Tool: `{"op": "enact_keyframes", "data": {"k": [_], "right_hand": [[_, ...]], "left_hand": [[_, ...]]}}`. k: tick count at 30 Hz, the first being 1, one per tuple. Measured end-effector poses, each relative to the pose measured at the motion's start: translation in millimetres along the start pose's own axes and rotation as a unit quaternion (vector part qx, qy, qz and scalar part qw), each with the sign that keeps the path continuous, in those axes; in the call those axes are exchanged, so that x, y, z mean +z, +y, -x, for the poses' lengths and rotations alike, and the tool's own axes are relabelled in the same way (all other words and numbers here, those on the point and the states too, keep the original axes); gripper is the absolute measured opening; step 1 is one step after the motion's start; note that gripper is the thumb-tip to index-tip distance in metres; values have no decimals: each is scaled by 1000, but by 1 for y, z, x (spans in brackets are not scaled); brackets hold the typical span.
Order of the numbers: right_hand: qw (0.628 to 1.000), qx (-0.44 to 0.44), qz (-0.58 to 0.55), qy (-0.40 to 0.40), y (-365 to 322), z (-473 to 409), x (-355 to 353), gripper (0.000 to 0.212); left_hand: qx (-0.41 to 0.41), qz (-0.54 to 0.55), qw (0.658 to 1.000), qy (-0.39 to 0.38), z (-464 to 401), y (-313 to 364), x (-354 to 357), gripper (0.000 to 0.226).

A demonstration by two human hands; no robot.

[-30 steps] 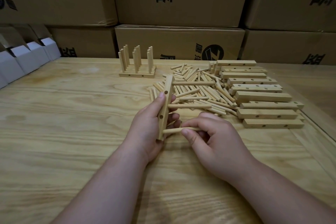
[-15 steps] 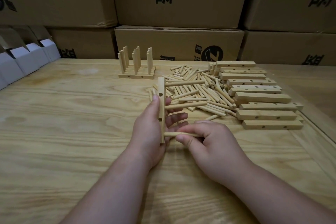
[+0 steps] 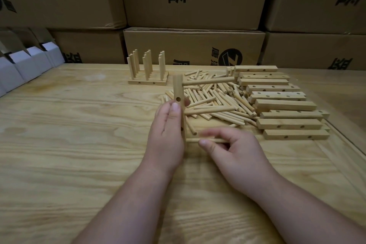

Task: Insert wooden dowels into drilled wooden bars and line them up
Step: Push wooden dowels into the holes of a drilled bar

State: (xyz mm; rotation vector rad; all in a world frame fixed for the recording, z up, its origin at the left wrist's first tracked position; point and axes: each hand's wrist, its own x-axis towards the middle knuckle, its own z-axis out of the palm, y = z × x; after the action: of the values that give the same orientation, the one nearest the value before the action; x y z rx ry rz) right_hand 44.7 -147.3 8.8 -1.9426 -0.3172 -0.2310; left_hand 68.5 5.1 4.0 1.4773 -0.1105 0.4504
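Dowels stand upright in the finished bars (image 3: pixel 147 82) at the far left of the work, a small lined-up block near the back of the surface (image 3: pixel 59 125). Nearer, the left hand (image 3: pixel 168 132) grips the current bar (image 3: pixel 179 103) on end, fingers curled round it; two dowels already jut sideways from it, the upper dowel (image 3: pixel 208 81) and the middle one (image 3: pixel 210 109). At its lower end the right hand (image 3: pixel 233 150) pinches the third dowel (image 3: pixel 206 140) between thumb and fingers, its tip at the bar; whether it is seated I cannot tell. Further right lie the loose dowel pile (image 3: pixel 213 95) and the stack of empty drilled bars (image 3: pixel 285 105), so by my judgement most of the job is yet to do.
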Motion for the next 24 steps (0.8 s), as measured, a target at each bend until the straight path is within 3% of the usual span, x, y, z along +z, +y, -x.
{"op": "enact_keyframes", "data": {"k": [3, 5, 9, 14, 19, 24], "right_hand": [[993, -20, -62, 99, 3, -7, -9, 45], [986, -6, -115, 119, 4, -10, -15, 41], [981, 35, -180, 69, 4, -13, -15, 19], [973, 62, -219, 44, 1, -14, -16, 18], [976, 56, -205, 52, 4, -16, -20, 16], [977, 52, -206, 29, 6, -17, -22, 20]], "left_hand": [[-38, 14, 999, 2, -4, -4, -3, 33], [-96, 62, 993, -5, -6, -3, -2, 31], [-147, 150, 977, -37, -7, -2, 1, 29], [-171, 170, 967, -83, -4, -2, 0, 20], [-190, 168, 954, -160, -1, 0, -2, 49], [-185, 166, 952, -178, -2, 1, -3, 44]]}}
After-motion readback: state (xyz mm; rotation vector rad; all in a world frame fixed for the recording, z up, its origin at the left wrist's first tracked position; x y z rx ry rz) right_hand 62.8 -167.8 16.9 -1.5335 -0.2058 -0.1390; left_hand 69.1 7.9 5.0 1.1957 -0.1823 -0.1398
